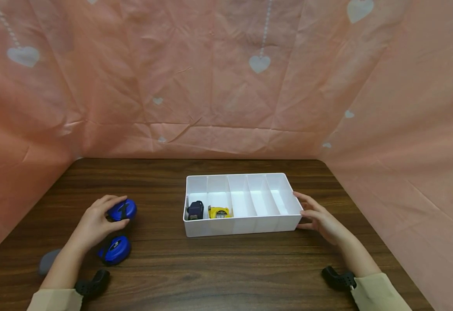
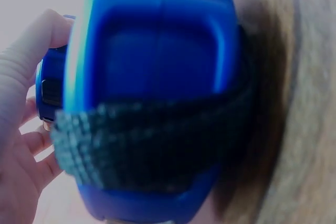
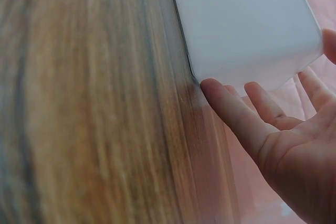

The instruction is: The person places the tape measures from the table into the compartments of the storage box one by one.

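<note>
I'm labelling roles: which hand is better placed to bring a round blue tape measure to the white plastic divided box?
Likely the left hand: it grips a round blue tape measure. The right hand touches the white box at its right end, farther away.

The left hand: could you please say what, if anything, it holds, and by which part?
The left hand pinches a rounded blue plastic tape measure with a black strap, thumb at its near edge, fingers at its far edge.
</note>
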Tool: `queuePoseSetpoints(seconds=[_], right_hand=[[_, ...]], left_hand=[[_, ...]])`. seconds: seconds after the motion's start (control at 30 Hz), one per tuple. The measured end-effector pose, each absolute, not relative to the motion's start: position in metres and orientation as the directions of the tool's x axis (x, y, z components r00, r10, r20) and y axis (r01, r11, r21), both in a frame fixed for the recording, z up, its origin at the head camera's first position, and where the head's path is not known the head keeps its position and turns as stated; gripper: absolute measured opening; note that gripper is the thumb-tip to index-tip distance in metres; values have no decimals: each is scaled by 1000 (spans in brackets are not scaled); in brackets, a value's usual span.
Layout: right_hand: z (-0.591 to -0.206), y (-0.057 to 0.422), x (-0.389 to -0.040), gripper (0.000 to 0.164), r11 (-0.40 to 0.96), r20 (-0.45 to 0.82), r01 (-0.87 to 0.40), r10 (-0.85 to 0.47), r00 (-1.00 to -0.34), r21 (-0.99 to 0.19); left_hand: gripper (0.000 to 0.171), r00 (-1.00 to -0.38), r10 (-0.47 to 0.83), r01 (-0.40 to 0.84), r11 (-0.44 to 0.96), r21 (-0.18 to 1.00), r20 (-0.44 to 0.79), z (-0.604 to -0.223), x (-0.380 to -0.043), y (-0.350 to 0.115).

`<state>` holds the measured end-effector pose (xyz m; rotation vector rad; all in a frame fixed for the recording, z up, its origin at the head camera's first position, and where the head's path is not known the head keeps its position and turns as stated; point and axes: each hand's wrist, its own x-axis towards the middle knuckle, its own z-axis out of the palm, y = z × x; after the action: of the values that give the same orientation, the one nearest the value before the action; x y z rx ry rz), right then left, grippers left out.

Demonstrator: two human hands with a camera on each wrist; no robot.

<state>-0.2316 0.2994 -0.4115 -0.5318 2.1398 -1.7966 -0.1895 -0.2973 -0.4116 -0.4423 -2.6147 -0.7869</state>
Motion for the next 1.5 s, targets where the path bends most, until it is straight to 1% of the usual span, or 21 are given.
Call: queuePoseSetpoints(seconds=[0.43,0.7,0.93,1.17,1.5], right_hand=[[-411,298,-232,57,150,10,-88,-459,-888,-985],[-412,298,-232,57,151,10,-89,-459,-888,-985],[-411,298,-232,57,149,8,-86,-458,-889,-985],[-411,298,-232,57,148,8,-85,-458,-889,-985],[-411,299,-232,57,147,11,-89,-461,-887,-985]], left_hand=[[62,-855,174,422,782,459,489,-411,-191,-290],[61,-830,188,452,778,436,525,-407,-191,-284],[62,-839,187,444,778,445,511,-405,-194,-282],[61,-830,190,451,783,429,525,-400,-195,-278],[60,-824,199,476,752,456,531,-391,-195,-271]])
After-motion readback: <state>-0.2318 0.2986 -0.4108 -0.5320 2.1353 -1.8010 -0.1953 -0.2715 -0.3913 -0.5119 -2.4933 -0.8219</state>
